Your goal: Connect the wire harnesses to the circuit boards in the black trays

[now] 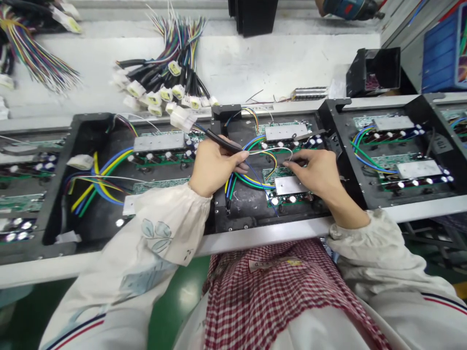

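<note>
My left hand (215, 165) grips a black-sleeved cable (219, 140) whose white multi-pin connector (181, 118) sticks out to the upper left. My right hand (314, 175) pinches a thin pale wire (277, 153) between its fingertips. Both hands sit above a black metal chassis (233, 214) that carries green circuit boards (292, 197), silver heat-sink plates (286, 132) and capacitors. Loops of blue, green and yellow wire (248, 181) run beneath my hands, partly hidden by them. The wires' far connections are hidden.
Bundled wire harnesses with white connectors (164, 82) lie on a white bench beyond the chassis. Similar chassis (401, 155) stand on both sides along a grey rail (262, 236). A black plastic box (372, 73), a blue crate (445, 53) and a power drill (350, 8) are farther back.
</note>
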Demonstrator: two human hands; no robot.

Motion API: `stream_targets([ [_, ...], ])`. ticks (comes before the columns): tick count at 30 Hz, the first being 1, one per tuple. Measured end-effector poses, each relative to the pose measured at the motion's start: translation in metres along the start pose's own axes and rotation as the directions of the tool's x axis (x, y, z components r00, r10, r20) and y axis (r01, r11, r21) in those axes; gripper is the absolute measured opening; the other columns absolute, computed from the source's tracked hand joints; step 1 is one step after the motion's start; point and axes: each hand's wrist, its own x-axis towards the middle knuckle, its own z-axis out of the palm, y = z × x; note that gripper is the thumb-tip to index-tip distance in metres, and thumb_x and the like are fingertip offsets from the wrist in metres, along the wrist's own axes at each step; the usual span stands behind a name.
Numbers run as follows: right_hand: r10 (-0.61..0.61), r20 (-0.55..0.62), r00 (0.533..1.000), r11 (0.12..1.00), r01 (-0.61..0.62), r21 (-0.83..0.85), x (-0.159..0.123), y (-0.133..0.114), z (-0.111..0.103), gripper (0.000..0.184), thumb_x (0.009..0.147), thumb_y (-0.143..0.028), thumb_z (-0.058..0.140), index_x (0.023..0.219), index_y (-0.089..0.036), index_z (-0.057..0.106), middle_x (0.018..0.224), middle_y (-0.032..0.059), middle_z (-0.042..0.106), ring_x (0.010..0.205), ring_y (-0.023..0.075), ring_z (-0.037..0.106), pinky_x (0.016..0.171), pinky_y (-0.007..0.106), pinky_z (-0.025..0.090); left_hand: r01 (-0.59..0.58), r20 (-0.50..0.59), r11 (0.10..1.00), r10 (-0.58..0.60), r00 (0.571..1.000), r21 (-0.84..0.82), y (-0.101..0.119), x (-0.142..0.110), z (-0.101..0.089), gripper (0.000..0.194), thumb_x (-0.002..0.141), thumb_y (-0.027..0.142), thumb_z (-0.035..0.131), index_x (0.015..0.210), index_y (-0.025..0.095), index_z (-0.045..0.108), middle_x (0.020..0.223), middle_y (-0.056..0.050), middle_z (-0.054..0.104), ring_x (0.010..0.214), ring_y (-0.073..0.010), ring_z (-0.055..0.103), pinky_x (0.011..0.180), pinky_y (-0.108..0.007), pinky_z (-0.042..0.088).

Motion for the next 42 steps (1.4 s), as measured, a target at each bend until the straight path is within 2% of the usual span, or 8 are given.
stream_targets([
  [12, 0.006, 0.026, 1.000, 0.999, -0.005, -0.040, 0.002, 0.001, 0.004, 0.011, 0.075, -0.026, 0.069, 0.079, -0.019, 0.076, 0.077, 0.0054, 0.074, 0.068, 0.0228, 0.068, 0.067, 0.033, 0.049, 0.003, -0.004, 1.000, -0.003, 1.000, 0.000, 0.000, 0.000, 0.000, 0.025, 0.063, 0.020, 0.072, 0.072, 0.016, 0.050, 0.057, -0.001, 0.062, 0.051, -0.0161, 0.065, 0.048, -0.024, 0.056],
  [18, -0.094, 0.096, 0.991, 0.983, 0.107, -0.146, -0.011, -0.005, -0.024, 0.020, 0.078, -0.025, 0.068, 0.095, -0.017, 0.074, 0.091, 0.0108, 0.073, 0.082, 0.0280, 0.068, 0.073, 0.037, 0.049, -0.009, -0.002, 1.000, 0.009, 1.000, -0.011, 0.000, -0.001, 0.000, 0.021, 0.067, 0.015, 0.069, 0.072, 0.016, 0.049, 0.058, -0.001, 0.062, 0.050, -0.0166, 0.066, 0.047, -0.024, 0.057],
  [20, -0.199, 0.145, 0.969, 0.970, 0.215, -0.109, -0.024, -0.019, -0.029, 0.018, 0.082, -0.026, 0.064, 0.095, -0.017, 0.073, 0.091, 0.0106, 0.073, 0.080, 0.0255, 0.067, 0.072, 0.035, 0.048, -0.019, 0.001, 1.000, 0.020, 1.000, -0.009, 0.000, 0.000, 0.000, 0.020, 0.068, 0.014, 0.068, 0.072, 0.016, 0.049, 0.057, -0.001, 0.062, 0.050, -0.0163, 0.066, 0.047, -0.023, 0.057],
  [22, -0.291, 0.321, 0.901, 0.949, 0.314, -0.021, -0.033, -0.035, -0.026, 0.013, 0.082, -0.025, 0.065, 0.087, -0.017, 0.073, 0.083, 0.0083, 0.072, 0.075, 0.0226, 0.066, 0.068, 0.032, 0.048, -0.028, 0.002, 1.000, 0.028, 1.000, -0.006, -0.001, 0.000, 0.000, 0.019, 0.070, 0.014, 0.068, 0.072, 0.016, 0.049, 0.057, -0.001, 0.062, 0.050, -0.0165, 0.066, 0.047, -0.023, 0.057],
  [24, -0.319, 0.395, 0.862, 0.947, 0.309, 0.090, -0.034, -0.047, -0.018, 0.009, 0.081, -0.023, 0.066, 0.081, -0.018, 0.073, 0.077, 0.0057, 0.072, 0.071, 0.0199, 0.066, 0.066, 0.029, 0.047, -0.030, -0.009, 0.999, 0.029, 1.000, -0.017, -0.003, 0.000, 0.000, 0.019, 0.071, 0.014, 0.067, 0.072, 0.016, 0.048, 0.058, -0.001, 0.061, 0.051, -0.0167, 0.066, 0.049, -0.025, 0.059],
  [29, -0.169, 0.097, 0.981, 0.975, 0.152, 0.161, -0.017, -0.046, 0.001, 0.010, 0.080, -0.025, 0.066, 0.083, -0.019, 0.074, 0.077, 0.0031, 0.074, 0.065, 0.0169, 0.066, 0.064, 0.028, 0.048, -0.101, -0.015, 0.995, 0.101, 0.995, -0.010, -0.007, -0.001, -0.001, 0.020, 0.069, 0.013, 0.067, 0.067, 0.016, 0.048, 0.061, 0.000, 0.062, 0.059, -0.0164, 0.068, 0.057, -0.026, 0.060],
  [35, -0.147, 0.060, 0.987, 0.985, 0.141, 0.095, -0.010, -0.034, 0.014, 0.010, 0.075, -0.023, 0.069, 0.081, -0.017, 0.075, 0.076, 0.0038, 0.074, 0.058, 0.0161, 0.064, 0.061, 0.027, 0.046, -0.099, 0.002, 0.975, 0.101, 0.995, 0.199, -0.003, -0.004, -0.001, 0.017, 0.066, 0.009, 0.060, 0.059, 0.016, 0.047, 0.056, 0.003, 0.058, 0.051, -0.0144, 0.064, 0.043, -0.020, 0.049],
  [42, -0.168, 0.043, 0.985, 0.981, 0.162, 0.103, -0.011, -0.035, 0.016, 0.010, 0.075, -0.019, 0.067, 0.081, -0.016, 0.075, 0.079, 0.0053, 0.075, 0.067, 0.0196, 0.068, 0.065, 0.028, 0.048, -0.189, 0.024, 0.849, 0.204, 0.979, 0.493, 0.002, -0.007, 0.000, 0.024, 0.063, 0.006, 0.060, 0.051, 0.017, 0.043, 0.053, 0.003, 0.051, 0.056, -0.0103, 0.049, 0.058, -0.023, 0.042],
])
